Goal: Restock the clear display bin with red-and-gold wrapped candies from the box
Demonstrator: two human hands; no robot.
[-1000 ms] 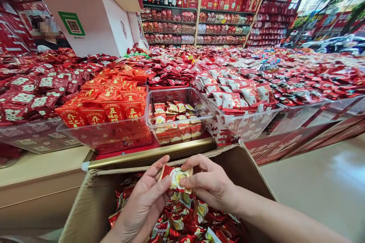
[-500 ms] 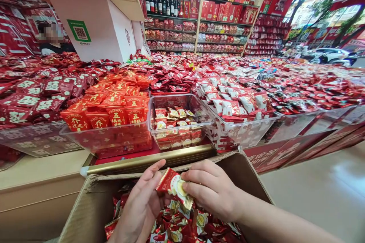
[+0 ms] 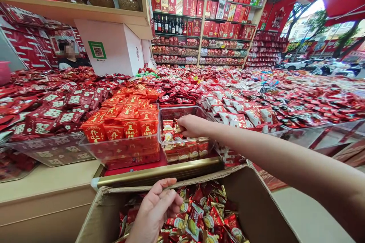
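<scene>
In the head view, your right hand is at the centre of the frame, reaching into the small clear bin, its fingertips down at the red-and-gold packets lined up inside; the fingers are bent, but they hide the grip from the camera, so you cannot tell whether it is closed on a packet. Your left hand is at the lower centre, over the cardboard carton, its grip loosely parted, index finger stretched out and thumb bent just beside it. Below and to the right of that hand, loose packets in red and gold wrappers, some showing a yellow fruit, lie jumbled in the carton. Between carton and bin runs a gold rail. Just left of your bin stands a clear bin heaped with orange-red packets; to its right are white-and-red packets, and maroon packets fill the left of the frame. A person is at the upper left, beside a white box-shaped pillar bearing a green code sign.
</scene>
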